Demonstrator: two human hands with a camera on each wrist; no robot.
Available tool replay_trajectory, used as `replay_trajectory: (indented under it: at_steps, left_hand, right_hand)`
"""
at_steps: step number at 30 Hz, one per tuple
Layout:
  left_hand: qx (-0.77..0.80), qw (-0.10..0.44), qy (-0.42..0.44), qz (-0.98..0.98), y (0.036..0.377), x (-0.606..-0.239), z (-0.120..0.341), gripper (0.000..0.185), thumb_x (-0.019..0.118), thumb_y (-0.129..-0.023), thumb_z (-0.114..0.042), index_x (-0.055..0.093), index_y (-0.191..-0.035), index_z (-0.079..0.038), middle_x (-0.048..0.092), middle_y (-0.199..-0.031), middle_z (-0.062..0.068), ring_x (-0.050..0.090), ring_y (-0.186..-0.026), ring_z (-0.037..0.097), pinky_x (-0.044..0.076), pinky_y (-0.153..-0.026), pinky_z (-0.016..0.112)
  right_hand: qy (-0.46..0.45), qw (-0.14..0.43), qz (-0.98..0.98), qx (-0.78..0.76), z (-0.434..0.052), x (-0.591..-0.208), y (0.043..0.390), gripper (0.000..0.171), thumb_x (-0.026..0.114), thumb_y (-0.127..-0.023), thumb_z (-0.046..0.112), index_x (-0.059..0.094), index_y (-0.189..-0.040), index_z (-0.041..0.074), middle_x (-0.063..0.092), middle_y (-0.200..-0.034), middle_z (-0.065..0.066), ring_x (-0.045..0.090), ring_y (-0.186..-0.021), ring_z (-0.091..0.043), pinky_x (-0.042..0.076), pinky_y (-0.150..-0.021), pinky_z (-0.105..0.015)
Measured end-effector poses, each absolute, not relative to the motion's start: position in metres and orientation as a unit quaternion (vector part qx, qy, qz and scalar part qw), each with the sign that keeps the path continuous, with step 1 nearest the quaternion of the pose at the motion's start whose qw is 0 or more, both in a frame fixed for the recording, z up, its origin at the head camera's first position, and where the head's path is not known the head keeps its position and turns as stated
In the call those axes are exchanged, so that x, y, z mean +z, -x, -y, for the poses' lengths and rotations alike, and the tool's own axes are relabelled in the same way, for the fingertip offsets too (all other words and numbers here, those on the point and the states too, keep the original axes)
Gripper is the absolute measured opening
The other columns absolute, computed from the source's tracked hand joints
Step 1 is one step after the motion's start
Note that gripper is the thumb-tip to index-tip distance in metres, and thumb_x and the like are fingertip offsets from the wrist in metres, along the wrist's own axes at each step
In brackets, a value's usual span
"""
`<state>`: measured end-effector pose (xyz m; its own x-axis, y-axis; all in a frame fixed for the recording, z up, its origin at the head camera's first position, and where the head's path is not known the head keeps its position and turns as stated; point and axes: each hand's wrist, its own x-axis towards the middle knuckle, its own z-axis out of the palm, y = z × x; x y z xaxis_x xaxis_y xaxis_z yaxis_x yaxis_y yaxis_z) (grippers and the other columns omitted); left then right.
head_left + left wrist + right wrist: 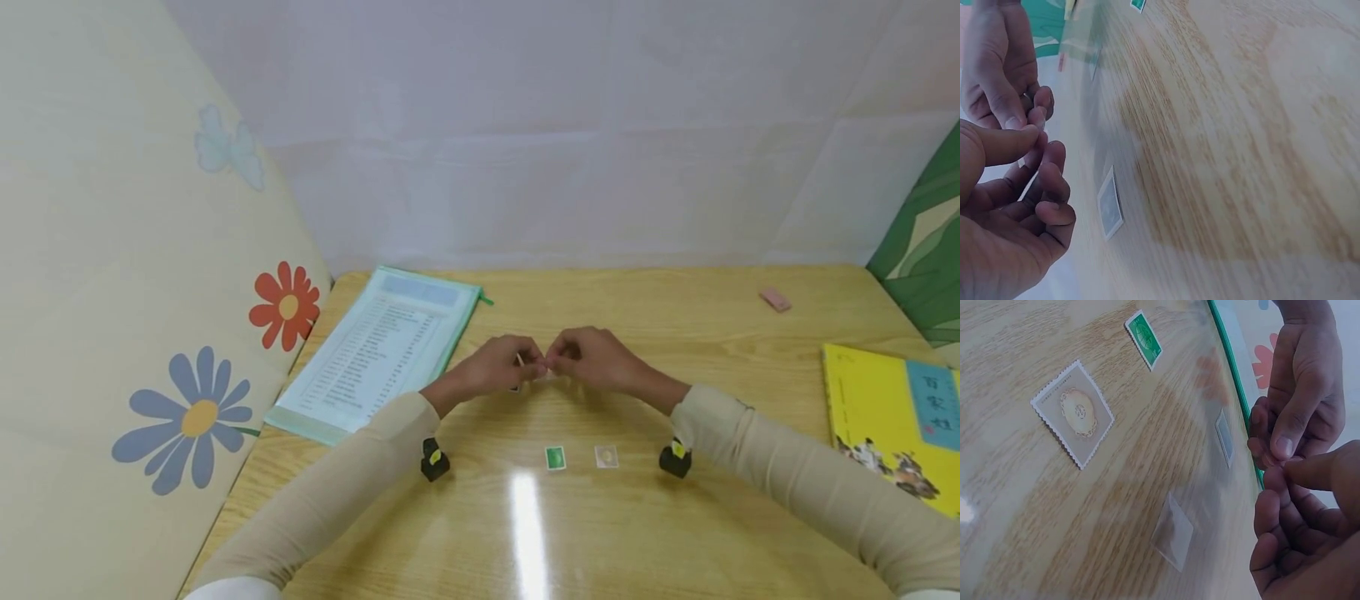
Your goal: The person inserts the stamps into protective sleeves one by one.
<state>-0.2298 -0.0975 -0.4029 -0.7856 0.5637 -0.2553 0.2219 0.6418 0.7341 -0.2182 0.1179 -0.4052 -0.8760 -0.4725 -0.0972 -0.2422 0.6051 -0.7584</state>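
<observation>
**Two hands meet over a small item at a wooden table**

Pale wood grain fills the lower half of the head view, where a table [675, 533] stands against a white sheeted wall and a cream panel printed with flowers [191, 417] at the left of the frame. At the centre of that frame the left hand [498, 364] and the right hand [588, 358] come together fingertip to fingertip above the tabletop, both with fingers curled, pinching a tiny pale item [520, 360] between them (too small to identify from any view). The left wrist view shows the left thumb and forefinger pressed together at the left edge of the frame, a thin pale sliver showing between the fingers; the right wrist view shows the two hands' fingertips touching at the right edge.

Below the hands in the head frame, nearer the person, lie a green stamp [555, 457] and, just beside it to the right, a grey stamp with a gold oval [606, 456], both flat on the wood and apart from the hands. A grey-blue stamp [1110, 203] lies on the table under the left hand, and a small clear sleeve [1173, 531] lies flat near the bottom centre of the right wrist frame.

A green-edged document folder [375, 350] rests at centre left, a yellow book [892, 425] at the right edge, and a small pink eraser [775, 299] toward the upper right of the tabletop.
</observation>
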Motion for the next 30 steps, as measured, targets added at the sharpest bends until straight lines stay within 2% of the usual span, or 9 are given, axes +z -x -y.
replay_trajectory:
  at_steps: [3, 6, 10, 15, 22, 30]
  left_hand:
    - [0.354, 0.226, -0.231, -0.878, 0.230, -0.402, 0.097, 0.013, 0.062, -0.103, -0.027, 0.067, -0.104, -0.016, 0.068, -0.099, 0.000, 0.067, -0.083, 0.021, 0.055, -0.069, 0.033]
    - [0.345, 0.215, -0.227, -0.885, 0.230, -0.401, 0.098, 0.013, 0.062, -0.102, -0.028, 0.067, -0.103, -0.016, 0.068, -0.098, 0.000, 0.066, -0.083, 0.019, 0.054, -0.070, 0.033]
    - [0.339, 0.210, -0.217, -0.891, 0.229, -0.400, 0.099, 0.015, 0.061, -0.103, -0.029, 0.068, -0.103, -0.015, 0.069, -0.099, 0.001, 0.065, -0.084, 0.016, 0.052, -0.072, 0.033]
    - [0.338, 0.209, -0.213, -0.893, 0.229, -0.400, 0.099, 0.016, 0.061, -0.103, -0.028, 0.068, -0.102, -0.014, 0.069, -0.097, -0.001, 0.064, -0.082, 0.017, 0.052, -0.072, 0.033]
    - [0.335, 0.212, -0.205, -0.895, 0.228, -0.400, 0.101, 0.016, 0.061, -0.103, -0.028, 0.068, -0.102, -0.015, 0.069, -0.095, -0.002, 0.063, -0.081, 0.016, 0.052, -0.071, 0.033]
    - [0.346, 0.225, -0.203, -0.888, 0.227, -0.401, 0.102, 0.016, 0.060, -0.103, -0.028, 0.068, -0.101, -0.014, 0.069, -0.096, 0.001, 0.063, -0.083, 0.018, 0.051, -0.076, 0.035]
  right_hand:
    - [0.202, 0.137, -0.886, -0.393, -0.120, -0.405, 0.217, 0.021, 0.057, -0.105, 0.030, 0.068, -0.110, 0.012, 0.070, -0.094, 0.001, 0.066, -0.083, -0.017, 0.053, -0.071, -0.035]
    - [0.230, 0.118, -0.898, -0.357, -0.123, -0.406, 0.216, 0.024, 0.053, -0.107, 0.030, 0.067, -0.109, 0.012, 0.069, -0.088, 0.000, 0.063, -0.073, -0.016, 0.052, -0.064, -0.034]
    - [0.304, 0.104, -0.911, -0.257, -0.126, -0.409, 0.211, 0.015, 0.057, -0.104, 0.025, 0.068, -0.103, 0.014, 0.064, -0.083, 0.007, 0.056, -0.066, -0.010, 0.049, -0.062, -0.030]
    - [0.374, 0.109, -0.903, -0.181, -0.125, -0.410, 0.195, 0.005, 0.066, -0.098, 0.022, 0.069, -0.098, 0.018, 0.058, -0.087, 0.009, 0.053, -0.076, -0.007, 0.048, -0.068, -0.028]
    - [0.417, 0.119, -0.894, -0.115, -0.120, -0.414, 0.168, 0.035, 0.078, -0.088, 0.043, 0.067, -0.111, 0.019, 0.053, -0.098, 0.009, 0.049, -0.085, -0.008, 0.048, -0.078, -0.031]
    - [0.413, 0.120, -0.891, -0.146, -0.117, -0.422, 0.155, 0.024, 0.078, -0.091, 0.031, 0.065, -0.105, 0.016, 0.052, -0.096, 0.008, 0.048, -0.082, -0.007, 0.047, -0.076, -0.030]
